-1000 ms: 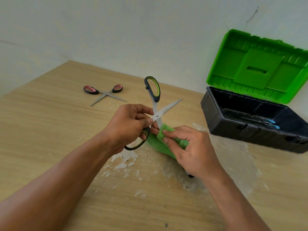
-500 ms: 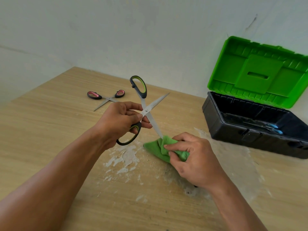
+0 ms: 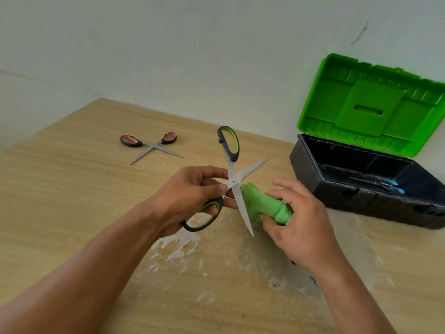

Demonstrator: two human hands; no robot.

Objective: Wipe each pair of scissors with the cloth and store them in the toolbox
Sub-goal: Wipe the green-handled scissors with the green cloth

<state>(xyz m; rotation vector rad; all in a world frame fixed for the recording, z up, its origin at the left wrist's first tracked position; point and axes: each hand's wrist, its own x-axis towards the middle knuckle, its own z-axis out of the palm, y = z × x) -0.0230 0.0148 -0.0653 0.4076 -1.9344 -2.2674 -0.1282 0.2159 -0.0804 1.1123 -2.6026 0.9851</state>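
The left hand (image 3: 192,196) grips the green-and-black scissors (image 3: 232,181) by the lower handle, thumb and forefinger up near the pivot. They are held in mid-frame above the bench (image 3: 72,189) with the blades spread in an X: one blade points down, the other toward the toolbox. The right hand (image 3: 298,227) is closed around the bunched green cloth (image 3: 262,203), thumb under it and fingers curled over the top (the forefinger stands a little straighter than the rest). The cloth sits just right of the downward blade; whether it touches the steel I cannot tell.

In the upper left, pink-handled scissors (image 3: 151,145) lie open on the bench, well apart from both hands. At the right edge stands the black toolbox (image 3: 310,169), its green lid (image 3: 373,104) raised against the wall, with blue-handled scissors (image 3: 390,185) lying inside. White scuffed patches mark the bench below the hands.
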